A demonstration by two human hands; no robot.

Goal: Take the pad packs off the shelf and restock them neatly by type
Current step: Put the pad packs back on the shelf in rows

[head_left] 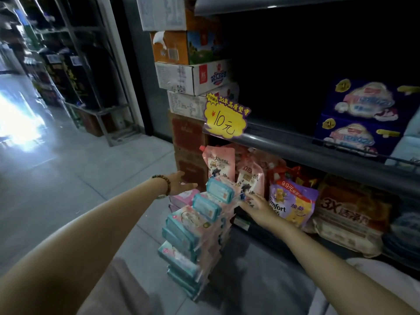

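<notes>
A tall stack of teal and pink pad packs (195, 237) stands on the floor in front of the shelf's left end. My left hand (181, 184) reaches over its far left side with fingers straight, just above a pink pack (183, 197). My right hand (256, 206) has its fingers spread against the stack's right side near the top. Two dark blue pad packs (361, 117) lie stacked on the middle shelf at the right. The rest of that shelf is dark.
A yellow 10-yuan price tag (225, 119) hangs on the grey shelf rail (318, 148). Detergent refill pouches (293, 201) fill the bottom shelf. Cardboard boxes (191, 73) are piled at the shelf's left end. The tiled aisle floor (68, 178) opens to the left.
</notes>
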